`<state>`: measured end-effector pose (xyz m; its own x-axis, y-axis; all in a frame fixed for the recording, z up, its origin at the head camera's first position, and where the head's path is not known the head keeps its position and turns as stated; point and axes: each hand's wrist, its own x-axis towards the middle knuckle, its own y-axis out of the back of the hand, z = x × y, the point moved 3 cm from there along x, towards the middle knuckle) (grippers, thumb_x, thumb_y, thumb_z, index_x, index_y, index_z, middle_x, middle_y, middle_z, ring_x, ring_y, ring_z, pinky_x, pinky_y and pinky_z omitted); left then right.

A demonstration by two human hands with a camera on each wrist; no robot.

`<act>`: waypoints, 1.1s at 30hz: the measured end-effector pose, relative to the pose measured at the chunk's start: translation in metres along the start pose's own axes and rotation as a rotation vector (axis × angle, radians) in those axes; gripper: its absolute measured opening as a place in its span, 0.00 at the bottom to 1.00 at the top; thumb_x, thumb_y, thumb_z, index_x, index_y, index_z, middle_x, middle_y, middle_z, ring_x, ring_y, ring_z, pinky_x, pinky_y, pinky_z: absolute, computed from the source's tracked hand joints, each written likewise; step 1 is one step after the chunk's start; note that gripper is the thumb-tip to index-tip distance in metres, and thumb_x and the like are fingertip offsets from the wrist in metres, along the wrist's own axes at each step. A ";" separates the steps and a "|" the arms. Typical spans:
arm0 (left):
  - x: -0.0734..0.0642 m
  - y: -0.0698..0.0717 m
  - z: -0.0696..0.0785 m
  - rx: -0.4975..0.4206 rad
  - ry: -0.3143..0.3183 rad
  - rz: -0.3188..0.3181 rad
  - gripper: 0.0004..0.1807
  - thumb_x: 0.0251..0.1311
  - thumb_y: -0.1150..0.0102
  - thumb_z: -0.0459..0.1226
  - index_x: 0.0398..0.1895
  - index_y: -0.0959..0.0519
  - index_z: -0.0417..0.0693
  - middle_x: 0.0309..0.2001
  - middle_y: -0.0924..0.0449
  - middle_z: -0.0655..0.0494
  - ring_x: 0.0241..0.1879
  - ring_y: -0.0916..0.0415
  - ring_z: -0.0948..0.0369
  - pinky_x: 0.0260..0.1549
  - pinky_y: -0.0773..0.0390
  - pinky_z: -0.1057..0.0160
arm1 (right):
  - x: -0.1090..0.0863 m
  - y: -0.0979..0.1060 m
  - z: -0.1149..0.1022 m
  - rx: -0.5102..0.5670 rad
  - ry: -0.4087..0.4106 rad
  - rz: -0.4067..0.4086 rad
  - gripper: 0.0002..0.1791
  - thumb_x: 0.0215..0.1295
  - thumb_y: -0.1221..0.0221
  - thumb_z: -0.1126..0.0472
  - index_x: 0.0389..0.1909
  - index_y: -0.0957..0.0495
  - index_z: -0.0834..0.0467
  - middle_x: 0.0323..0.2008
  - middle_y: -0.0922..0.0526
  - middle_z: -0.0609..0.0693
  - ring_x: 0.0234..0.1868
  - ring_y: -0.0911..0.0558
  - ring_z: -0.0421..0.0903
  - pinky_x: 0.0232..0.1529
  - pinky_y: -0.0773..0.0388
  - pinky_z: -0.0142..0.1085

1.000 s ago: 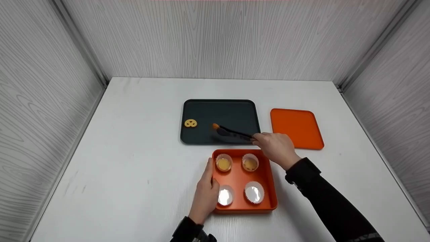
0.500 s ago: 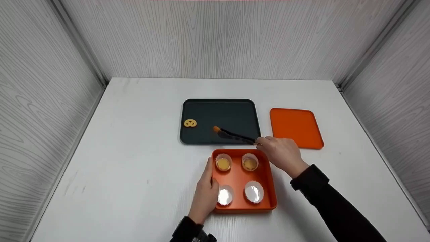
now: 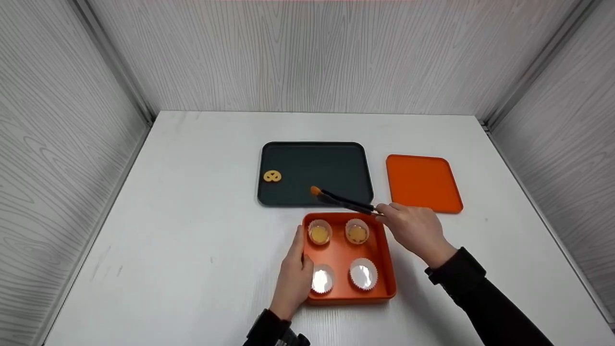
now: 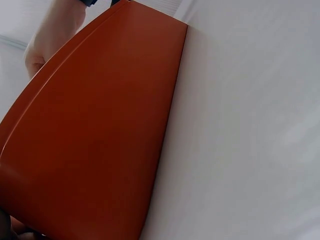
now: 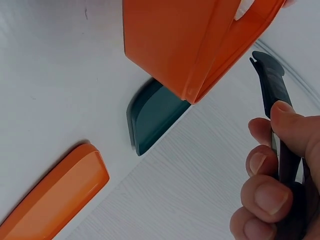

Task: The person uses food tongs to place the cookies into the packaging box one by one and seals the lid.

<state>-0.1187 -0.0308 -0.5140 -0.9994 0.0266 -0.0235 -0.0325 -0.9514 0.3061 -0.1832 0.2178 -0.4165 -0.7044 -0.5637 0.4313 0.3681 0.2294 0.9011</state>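
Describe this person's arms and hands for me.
The right sleeve is black with a thick cuff. The left sleeve is black too, beside a dark object too small to identify. The left hand and right hand wear no gloves; the right one's fingers have short nails.

box (image 4: 100,115): smooth plastic, soft sheen | tongs (image 5: 274,82): plastic, some metal | dark tray (image 3: 317,166): matt | wall (image 3: 307,57): wood-grained
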 end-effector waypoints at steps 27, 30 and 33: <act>0.010 0.007 -0.001 0.035 -0.012 0.019 0.38 0.72 0.56 0.27 0.83 0.53 0.43 0.82 0.52 0.49 0.80 0.52 0.55 0.77 0.46 0.50 | -0.050 0.034 0.005 -0.017 -0.001 0.021 0.15 0.53 0.23 0.61 0.41 0.16 0.54 0.22 0.18 0.43 0.14 0.29 0.39 0.15 0.39 0.25; 0.012 0.008 -0.001 0.039 -0.014 0.026 0.38 0.72 0.56 0.27 0.83 0.53 0.43 0.82 0.51 0.48 0.80 0.52 0.55 0.77 0.46 0.49 | -0.055 0.039 0.007 -0.022 0.010 0.027 0.15 0.53 0.24 0.61 0.41 0.16 0.54 0.22 0.18 0.42 0.14 0.30 0.38 0.14 0.40 0.25; 0.012 0.008 -0.001 0.050 -0.021 0.030 0.37 0.72 0.56 0.27 0.83 0.52 0.42 0.82 0.50 0.49 0.79 0.51 0.55 0.77 0.45 0.50 | -0.060 0.043 0.009 -0.037 0.042 0.046 0.15 0.53 0.24 0.61 0.40 0.17 0.53 0.22 0.20 0.41 0.13 0.32 0.38 0.13 0.42 0.25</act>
<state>-0.1312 -0.0384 -0.5123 -1.0000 0.0049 0.0062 -0.0024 -0.9355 0.3532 -0.1302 0.2686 -0.4031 -0.6608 -0.5860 0.4689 0.4217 0.2269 0.8779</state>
